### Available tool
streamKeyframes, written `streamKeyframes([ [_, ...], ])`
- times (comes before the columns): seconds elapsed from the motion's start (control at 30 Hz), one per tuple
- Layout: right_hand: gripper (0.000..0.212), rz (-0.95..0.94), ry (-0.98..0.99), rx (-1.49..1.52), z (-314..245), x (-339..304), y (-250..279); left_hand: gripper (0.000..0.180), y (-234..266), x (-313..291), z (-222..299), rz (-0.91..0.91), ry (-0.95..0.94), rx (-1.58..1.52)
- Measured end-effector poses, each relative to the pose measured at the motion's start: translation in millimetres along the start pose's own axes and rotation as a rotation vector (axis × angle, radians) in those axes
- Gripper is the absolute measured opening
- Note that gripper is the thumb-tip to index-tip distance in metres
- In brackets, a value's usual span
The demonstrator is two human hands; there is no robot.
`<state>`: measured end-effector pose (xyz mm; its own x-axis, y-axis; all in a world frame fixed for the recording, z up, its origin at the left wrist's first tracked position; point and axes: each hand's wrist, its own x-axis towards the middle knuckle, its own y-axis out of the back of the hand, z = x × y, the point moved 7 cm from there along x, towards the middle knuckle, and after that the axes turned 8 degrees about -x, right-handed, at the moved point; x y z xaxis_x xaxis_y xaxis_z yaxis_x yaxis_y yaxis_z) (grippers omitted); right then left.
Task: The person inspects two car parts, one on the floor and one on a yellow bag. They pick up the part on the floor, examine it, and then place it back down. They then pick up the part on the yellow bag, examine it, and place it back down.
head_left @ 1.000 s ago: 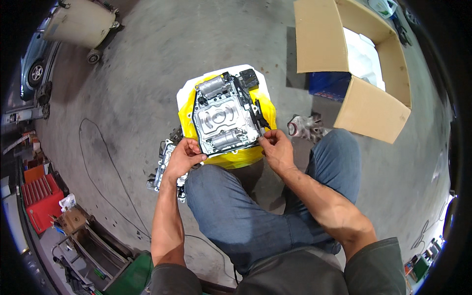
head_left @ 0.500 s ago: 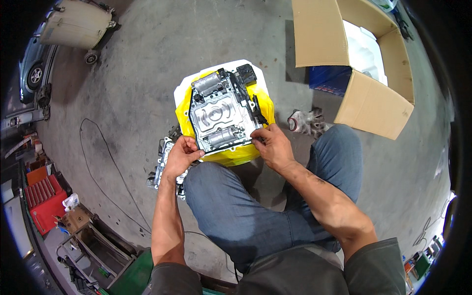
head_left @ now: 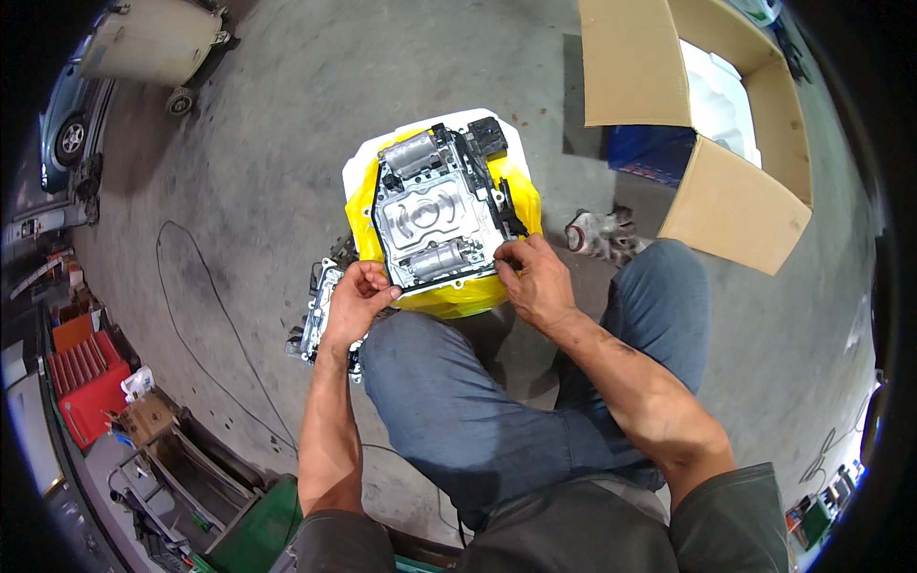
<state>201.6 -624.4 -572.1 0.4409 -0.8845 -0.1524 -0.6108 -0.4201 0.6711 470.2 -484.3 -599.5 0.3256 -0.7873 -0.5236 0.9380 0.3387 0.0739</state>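
Note:
A silver transmission valve body (head_left: pixel 426 212) lies flat in front of me, with two metal cylinders and a black connector block on it. Along its rim runs a thin black gasket (head_left: pixel 435 286). My left hand (head_left: pixel 355 296) has thumb and fingers pinched at the near left corner. At the near right corner my right hand (head_left: pixel 535 277) pinches the rim with curled fingers. Whether they grip the gasket or the metal under it is hidden. Beneath the valve body are a yellow plastic sheet (head_left: pixel 523 191) and a white tray-like base (head_left: pixel 358 170).
A second silver unit (head_left: pixel 318 310) lies by my left knee. Right of the sheet are a dirty work glove (head_left: pixel 604 235) and an open cardboard box (head_left: pixel 740 205) holding white moulded foam (head_left: pixel 714 95). A thin cable (head_left: pixel 205 320) loops over the floor at left, near a red toolbox (head_left: pixel 94 387).
The whole view has shifted slightly, so the valve body sits a little further right. Both hands keep their places at the near corners, with only slight finger movement.

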Motion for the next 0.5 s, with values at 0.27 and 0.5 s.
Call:
streamKeyframes([
  [0.27, 0.012, 0.007, 0.054, -0.049, -7, -3, 5, 0.042, -2, -1, 0, -0.011, 0.009, -0.049],
  [0.5, 0.014, -0.002, 0.419, -0.069, -55, -18, -6, 0.044, -2, 1, 7, -0.004, 0.059, 0.023],
])
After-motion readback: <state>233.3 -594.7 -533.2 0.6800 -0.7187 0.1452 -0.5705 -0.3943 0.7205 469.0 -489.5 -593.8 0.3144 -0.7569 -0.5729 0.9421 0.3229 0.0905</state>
